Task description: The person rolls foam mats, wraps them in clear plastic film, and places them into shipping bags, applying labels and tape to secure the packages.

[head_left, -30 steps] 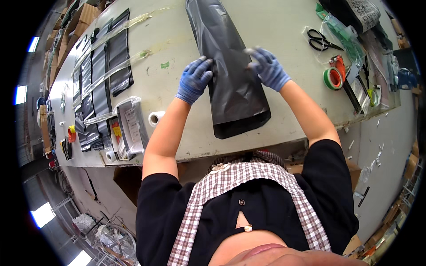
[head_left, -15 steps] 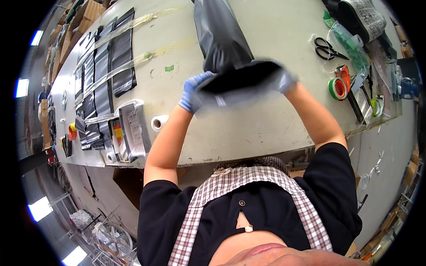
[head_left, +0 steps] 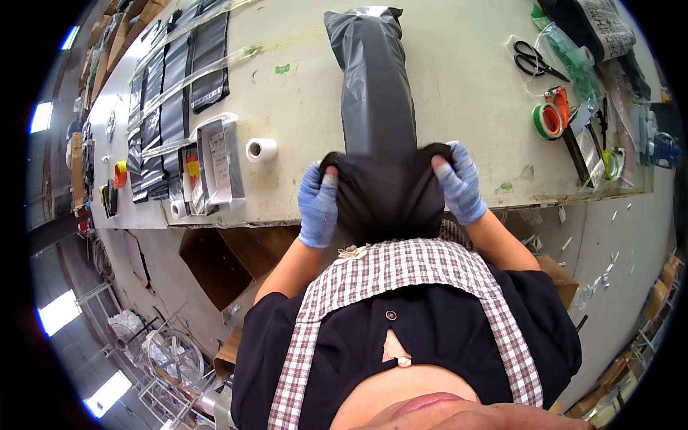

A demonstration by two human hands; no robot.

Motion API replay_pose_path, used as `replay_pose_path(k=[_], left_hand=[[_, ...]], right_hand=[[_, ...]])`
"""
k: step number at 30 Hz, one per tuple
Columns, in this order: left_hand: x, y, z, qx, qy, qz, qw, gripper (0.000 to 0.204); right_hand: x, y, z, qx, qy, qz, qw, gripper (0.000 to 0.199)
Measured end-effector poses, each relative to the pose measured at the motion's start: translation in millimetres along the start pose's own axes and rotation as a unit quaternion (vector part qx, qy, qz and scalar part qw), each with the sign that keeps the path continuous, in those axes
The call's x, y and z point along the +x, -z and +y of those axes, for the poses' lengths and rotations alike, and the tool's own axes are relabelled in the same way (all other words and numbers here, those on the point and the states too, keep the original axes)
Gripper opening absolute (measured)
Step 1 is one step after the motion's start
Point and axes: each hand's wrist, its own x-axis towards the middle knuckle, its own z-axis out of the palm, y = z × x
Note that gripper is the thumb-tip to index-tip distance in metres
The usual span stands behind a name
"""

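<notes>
A long dark grey plastic bag [head_left: 378, 107] lies on the table, its far end crumpled and its near end pulled wide at the table's front edge. My left hand [head_left: 319, 204], in a blue knit glove with bare thumb tip, pinches the left corner of the bag's near end. On the opposite corner, my right hand [head_left: 460, 183], gloved the same way, grips the plastic between thumb and fingers. Between the hands the black inner face of the bag spreads down against my checked apron [head_left: 401, 269]. What fills the bag is hidden.
Left of the bag stand a white roll [head_left: 261, 150] and a grey bin [head_left: 217, 161]. Several flat dark bags [head_left: 172, 107] lie beyond, under clear tape strips. To the right are black scissors [head_left: 534, 61], a green tape roll [head_left: 548, 120] and an orange tape dispenser [head_left: 559, 100].
Both hands have drawn the bag's end toward my body and lower, past the table edge. The mouth, held up as an open oval before, now hangs spread flat against the apron.
</notes>
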Motion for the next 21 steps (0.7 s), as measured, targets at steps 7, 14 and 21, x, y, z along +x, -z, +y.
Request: replay_pose_path(k=[7,14,21], left_hand=[[41,-10,-46,0.21,-0.021,0.076,0.974,0.031],[55,-27,-57,0.515,0.062,-0.029,0.855,0.044],[33,-22,-46,0.416,-0.307,-0.082,0.852,0.076]], right_hand=[[24,-1,28,-0.338,0.017,0.109,0.935,0.025],[41,-6,62,-0.565,-0.123,-0.014,0.816,0.037],[29,-25,28,-0.33,0.183,-0.054,0.925,0.074]])
